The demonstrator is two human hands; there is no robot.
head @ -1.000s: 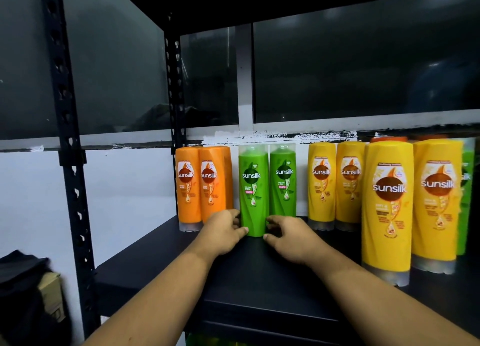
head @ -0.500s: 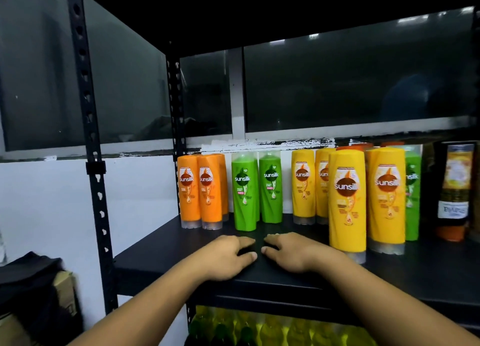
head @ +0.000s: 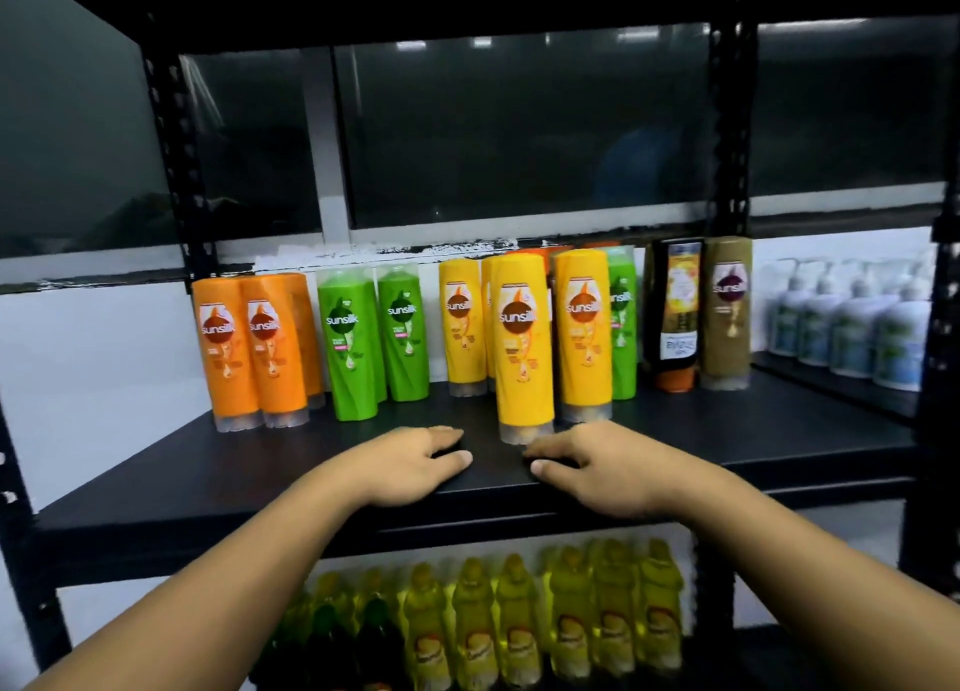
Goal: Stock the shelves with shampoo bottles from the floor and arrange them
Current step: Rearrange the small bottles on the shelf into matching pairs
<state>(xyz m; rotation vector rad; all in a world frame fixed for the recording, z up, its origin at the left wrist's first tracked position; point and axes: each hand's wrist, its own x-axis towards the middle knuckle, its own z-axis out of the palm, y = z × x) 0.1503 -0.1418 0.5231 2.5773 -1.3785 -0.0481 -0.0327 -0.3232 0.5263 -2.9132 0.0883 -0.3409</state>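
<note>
The tall yellow plastic shampoo bottle [head: 523,347] stands upright, forward of its row on the black shelf board [head: 779,430]. The right hand [head: 613,469] lies just before its base (nearer than the left hand [head: 410,464]), both loosely spread, holding nothing.

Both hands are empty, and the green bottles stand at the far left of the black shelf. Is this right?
No. In the head view the orange bottles stand at the far left; the green bottles come second. The rest holds.
</note>
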